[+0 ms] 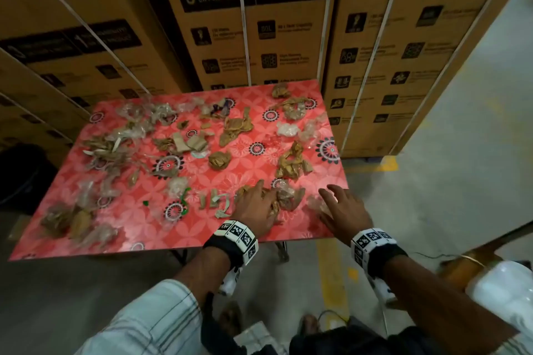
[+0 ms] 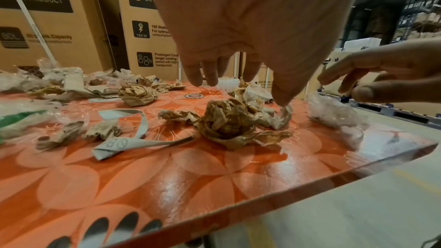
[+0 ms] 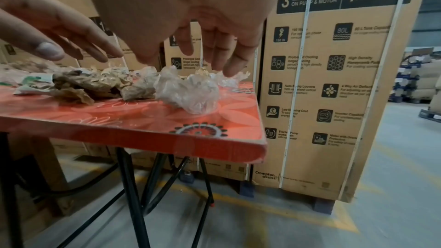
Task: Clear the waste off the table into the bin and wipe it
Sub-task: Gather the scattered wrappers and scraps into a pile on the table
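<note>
Red floral-patterned tabletop (image 1: 230,181), near edge: crumpled brown paper wad (image 2: 226,120) under left hand (image 1: 256,204), fingers spread, hovering, gripping nothing. Clear crumpled plastic wrap (image 3: 188,91) at 12 o'clock from right hand (image 1: 343,210), also open, nearer it. Bin unseen.

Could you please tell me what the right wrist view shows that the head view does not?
Only the right wrist view shows the table's black folding legs in full and a box's "Crompton assist" print. Only the head view shows the whole littered red floral tabletop and both marker wristbands. Both show the open right hand above crumpled clear plastic.
</note>
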Tool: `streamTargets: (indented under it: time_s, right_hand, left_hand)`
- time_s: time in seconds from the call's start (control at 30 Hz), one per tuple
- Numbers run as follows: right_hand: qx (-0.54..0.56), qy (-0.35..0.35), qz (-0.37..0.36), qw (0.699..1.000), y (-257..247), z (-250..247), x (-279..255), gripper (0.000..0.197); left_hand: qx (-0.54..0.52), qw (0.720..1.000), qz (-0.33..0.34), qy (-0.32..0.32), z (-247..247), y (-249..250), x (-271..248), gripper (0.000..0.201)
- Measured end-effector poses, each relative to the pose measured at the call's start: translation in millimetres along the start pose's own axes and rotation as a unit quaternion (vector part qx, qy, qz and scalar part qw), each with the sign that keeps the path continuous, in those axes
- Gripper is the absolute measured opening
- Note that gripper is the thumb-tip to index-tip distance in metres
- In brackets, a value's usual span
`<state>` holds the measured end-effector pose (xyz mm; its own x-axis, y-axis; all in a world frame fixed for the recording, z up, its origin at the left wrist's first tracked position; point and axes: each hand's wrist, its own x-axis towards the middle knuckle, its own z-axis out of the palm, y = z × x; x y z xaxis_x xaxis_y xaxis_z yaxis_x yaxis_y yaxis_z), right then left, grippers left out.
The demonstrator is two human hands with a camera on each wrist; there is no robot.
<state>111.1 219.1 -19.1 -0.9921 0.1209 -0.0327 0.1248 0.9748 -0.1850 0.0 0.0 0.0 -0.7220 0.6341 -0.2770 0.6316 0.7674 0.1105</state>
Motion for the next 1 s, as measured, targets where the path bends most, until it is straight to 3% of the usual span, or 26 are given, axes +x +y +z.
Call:
streamTargets:
  time_s: [0.2,0.33,0.43,0.63,0.83,1.0]
  right_hand:
    - [0.009,-0.098,0.016,0.995,-9,12,15,0.069]
    - [-0.017,-0.106,-0.018,0.994,-17,21,26,0.047]
    - [-0.011,-0.108,-0.015,0.994,-18,21,33,0.033]
    - [0.045,-0.079,-0.019,0.996,-14,14,37,0.022]
    - [0.093,0.042,0.022,0.995,-10,4,44,0.031]
    - [0.13,-0.011,0.04,0.991,-27,9,68,0.052]
  left_hand:
    - [0.009,0.998,-0.052,-0.032,11,-8,4,0.091]
    - [0.025,0.996,-0.06,-0.057,29,-12,6,0.092]
    - [-0.014,0.998,-0.055,-0.038,31,-11,8,0.085]
    - [-0.059,0.997,-0.041,0.002,25,-12,12,0.065]
    - [-0.098,0.992,-0.068,0.038,33,-7,13,0.063]
    - [-0.146,0.986,-0.072,0.025,42,-5,21,0.069]
